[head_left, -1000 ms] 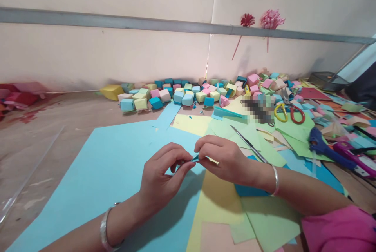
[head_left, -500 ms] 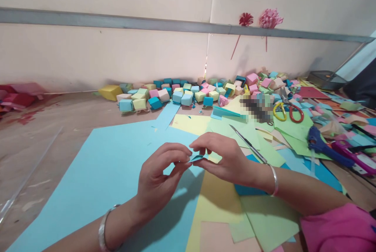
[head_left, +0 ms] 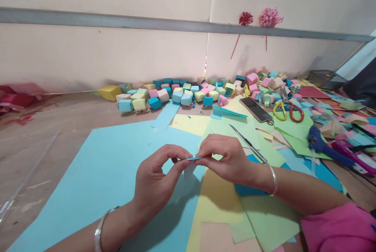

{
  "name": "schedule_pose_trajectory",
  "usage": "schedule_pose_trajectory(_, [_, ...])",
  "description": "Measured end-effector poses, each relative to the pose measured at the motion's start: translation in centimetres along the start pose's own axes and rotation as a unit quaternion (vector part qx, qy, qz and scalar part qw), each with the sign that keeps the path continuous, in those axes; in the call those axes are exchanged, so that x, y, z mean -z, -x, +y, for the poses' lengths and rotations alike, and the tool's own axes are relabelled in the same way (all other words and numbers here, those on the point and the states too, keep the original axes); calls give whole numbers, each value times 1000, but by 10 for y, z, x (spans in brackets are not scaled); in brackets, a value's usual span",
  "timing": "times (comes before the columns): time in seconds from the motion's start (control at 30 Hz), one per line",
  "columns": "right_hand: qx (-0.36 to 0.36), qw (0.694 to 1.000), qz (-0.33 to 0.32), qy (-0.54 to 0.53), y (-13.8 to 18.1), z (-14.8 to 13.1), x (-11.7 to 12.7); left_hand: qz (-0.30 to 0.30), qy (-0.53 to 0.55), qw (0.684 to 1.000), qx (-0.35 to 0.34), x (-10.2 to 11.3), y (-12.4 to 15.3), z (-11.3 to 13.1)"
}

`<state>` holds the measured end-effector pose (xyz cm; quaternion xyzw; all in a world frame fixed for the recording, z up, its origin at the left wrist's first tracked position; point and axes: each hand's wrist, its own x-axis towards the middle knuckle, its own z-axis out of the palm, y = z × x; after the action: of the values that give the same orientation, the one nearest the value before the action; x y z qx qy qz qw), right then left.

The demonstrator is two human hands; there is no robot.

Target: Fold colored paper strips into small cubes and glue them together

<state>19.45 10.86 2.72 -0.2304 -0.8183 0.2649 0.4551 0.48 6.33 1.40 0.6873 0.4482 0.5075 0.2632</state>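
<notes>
Between my two hands is a small folded piece of blue paper [head_left: 193, 158], seen nearly edge-on and flat. My left hand [head_left: 160, 175] pinches its left end between thumb and fingers. The right end is pinched the same way by my right hand [head_left: 225, 158]. Most of the piece is hidden by the fingertips. Below them lies a large light blue sheet [head_left: 111, 173], partly over a yellow sheet [head_left: 219, 199]. A craft knife [head_left: 248, 142] rests on green paper just beyond my right hand.
Many small paper boxes [head_left: 186, 98] line the wall. A phone [head_left: 255, 109], scissors [head_left: 288, 109], a blue glue gun [head_left: 329, 148] and a purple device [head_left: 354, 158] lie to the right. Red paper pieces [head_left: 19, 97] sit at far left, and a clear strip [head_left: 32, 173] lies nearer.
The blue paper piece, slightly open and tilted before, is now pressed flat. My right hand's fingers have closed down on its end, and my left hand has shifted slightly left.
</notes>
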Motion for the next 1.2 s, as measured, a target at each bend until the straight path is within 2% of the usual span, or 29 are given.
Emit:
schedule_pose_trajectory(0.13, [-65, 996, -15, -61, 0, 0, 1, -34, 46, 996, 64, 2, -4, 5])
schedule_pose_trajectory(0.27, [-140, 979, -52, -135, -1, 2, 3, -57, 86, 985, 140, 5, -10, 7])
schedule_pose_trajectory(0.4, [-169, 977, -74, -103, -2, 5, 2, -41, 80, 981, 171, 5, -15, 6])
schedule_pose_trajectory(0.5, [-195, 975, -56, -86, -2, 7, 0, -29, 45, 982, 183, 3, -15, 5])
schedule_pose_trajectory(0.63, [-224, 971, -4, -85, -2, 10, 0, -29, 51, 977, 203, 0, -14, 4])
schedule_pose_trajectory(0.7, [-230, 969, 5, -86, -2, 12, 0, -35, 47, 977, 207, 0, -14, 3])
schedule_pose_trajectory(0.8, [-224, 972, -19, -71, -3, 15, 1, -45, 16, 980, 195, 1, -16, 3])
schedule_pose_trajectory(0.97, [-120, 991, -44, 41, -2, 14, -2, -63, -35, 983, 169, 0, -16, 2])
schedule_pose_trajectory(1.07, [-71, 994, -53, 61, 1, 12, -3, -85, -56, 983, 154, -2, -15, 1])
schedule_pose_trajectory(1.13, [-78, 994, -49, 59, 1, 12, -1, -80, -45, 984, 153, -3, -14, 0])
schedule_pose_trajectory(1.2, [-127, 991, -10, 39, -1, 15, 2, -39, -4, 984, 176, -2, -15, -4])
